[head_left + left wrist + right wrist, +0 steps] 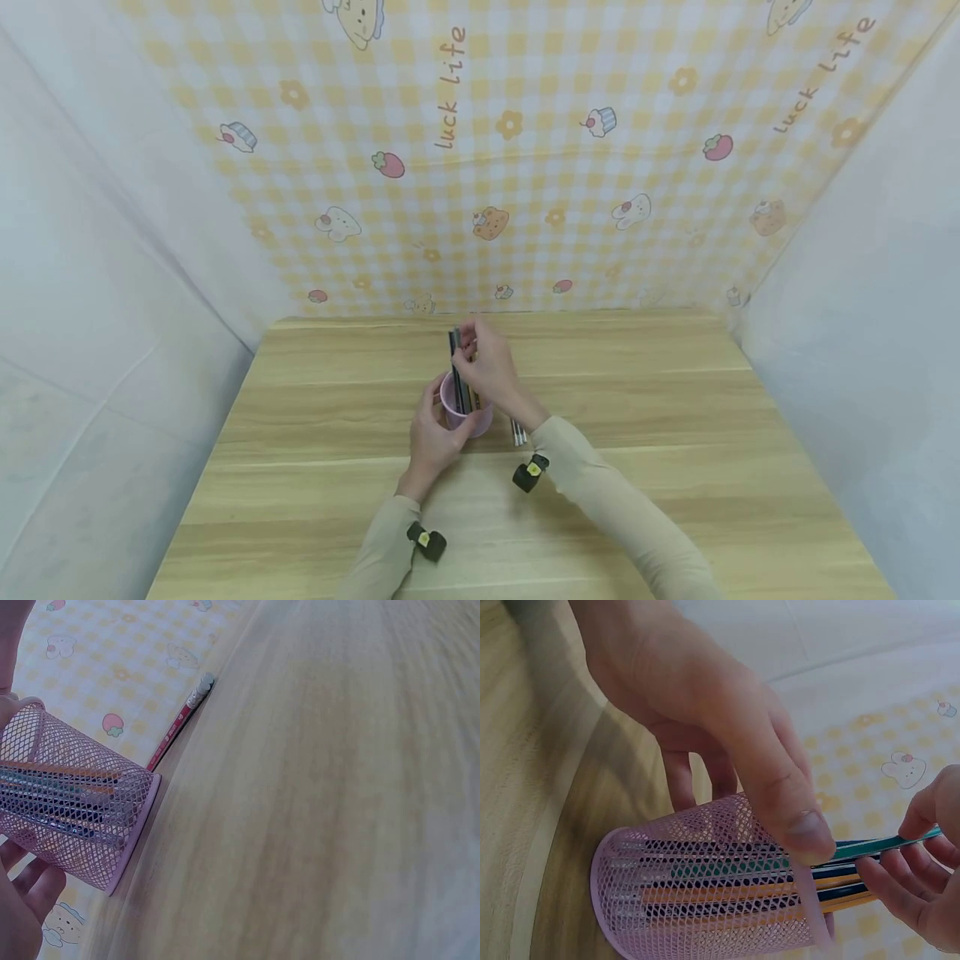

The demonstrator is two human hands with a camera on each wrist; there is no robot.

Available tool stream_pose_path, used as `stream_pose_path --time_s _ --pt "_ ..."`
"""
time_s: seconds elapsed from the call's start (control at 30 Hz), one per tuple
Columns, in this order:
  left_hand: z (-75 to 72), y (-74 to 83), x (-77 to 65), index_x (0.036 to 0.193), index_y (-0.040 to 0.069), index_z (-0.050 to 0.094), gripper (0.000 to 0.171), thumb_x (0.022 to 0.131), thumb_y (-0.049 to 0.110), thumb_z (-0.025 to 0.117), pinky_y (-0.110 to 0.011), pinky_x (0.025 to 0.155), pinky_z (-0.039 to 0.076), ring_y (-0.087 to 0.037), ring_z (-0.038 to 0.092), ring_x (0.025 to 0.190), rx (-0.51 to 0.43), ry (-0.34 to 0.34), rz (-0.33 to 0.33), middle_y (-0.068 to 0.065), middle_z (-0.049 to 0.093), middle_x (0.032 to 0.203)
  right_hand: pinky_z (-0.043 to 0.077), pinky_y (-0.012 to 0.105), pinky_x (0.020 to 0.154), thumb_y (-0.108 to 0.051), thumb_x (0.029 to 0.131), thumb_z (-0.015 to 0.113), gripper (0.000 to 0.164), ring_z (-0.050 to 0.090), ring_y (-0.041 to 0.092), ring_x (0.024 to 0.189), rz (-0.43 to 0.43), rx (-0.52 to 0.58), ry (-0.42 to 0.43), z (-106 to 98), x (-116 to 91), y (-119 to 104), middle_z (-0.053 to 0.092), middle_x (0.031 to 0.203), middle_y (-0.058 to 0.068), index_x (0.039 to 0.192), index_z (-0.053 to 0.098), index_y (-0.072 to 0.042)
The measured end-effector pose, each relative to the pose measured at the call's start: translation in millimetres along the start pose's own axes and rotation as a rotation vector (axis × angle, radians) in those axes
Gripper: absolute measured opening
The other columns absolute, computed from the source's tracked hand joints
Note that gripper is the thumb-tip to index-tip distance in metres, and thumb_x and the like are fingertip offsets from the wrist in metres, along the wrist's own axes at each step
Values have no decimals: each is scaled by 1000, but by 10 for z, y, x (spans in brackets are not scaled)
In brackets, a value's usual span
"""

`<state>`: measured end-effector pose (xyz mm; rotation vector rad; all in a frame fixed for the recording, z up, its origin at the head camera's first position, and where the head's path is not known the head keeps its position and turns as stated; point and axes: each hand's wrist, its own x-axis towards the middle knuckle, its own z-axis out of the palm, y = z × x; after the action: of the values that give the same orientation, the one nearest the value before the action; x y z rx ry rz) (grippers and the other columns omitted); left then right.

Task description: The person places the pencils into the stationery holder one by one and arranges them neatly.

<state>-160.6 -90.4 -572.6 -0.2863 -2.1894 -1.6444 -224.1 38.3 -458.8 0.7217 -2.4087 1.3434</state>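
Note:
A pink mesh pen cup (474, 427) stands upright on the table, holding several pencils (840, 883) in dark, orange and green. My left hand (435, 437) grips the cup by its sides; in the right wrist view its thumb lies at the rim. Above the opening, my right hand (491, 367) pinches the upper part of a green pencil (877, 845), whose lower end is inside the cup. In the left wrist view, the pencils show through the mesh (82, 802). A red pencil (180, 724) with a white eraser lies on the table beyond the cup.
Several pencil ends (518, 432) show on the wooden table (675, 467) right of the cup, partly hidden by my right forearm. A yellow checked cloth (540, 183) hangs behind the table, with pale walls at both sides.

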Motion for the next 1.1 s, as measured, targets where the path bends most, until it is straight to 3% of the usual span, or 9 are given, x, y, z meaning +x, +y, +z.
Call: stream_pose_path --time_s 0.4,0.8,1.1 --pt "10 -9 23 146 14 48 81 76 23 88 -44 92 61 -26 61 117 -1 12 0 -7 61 135 60 23 65 6 87 66 31 68 25 80 101 8 -1 -80 3 76 68 99 16 116 58 4" --pt "20 -30 19 145 12 50 81 75 22 90 -45 96 60 -29 62 117 -60 20 7 -10 62 135 63 32 72 3 90 61 27 68 29 85 153 54 66 -299 85 297 65 100 17 116 57 3" --pt "3 -5 9 145 10 49 83 74 22 90 -39 97 59 -27 61 116 -27 8 -13 -10 61 136 63 39 78 5 88 61 30 67 33 90 208 71 75 -408 135 469 65 105 22 118 57 5"
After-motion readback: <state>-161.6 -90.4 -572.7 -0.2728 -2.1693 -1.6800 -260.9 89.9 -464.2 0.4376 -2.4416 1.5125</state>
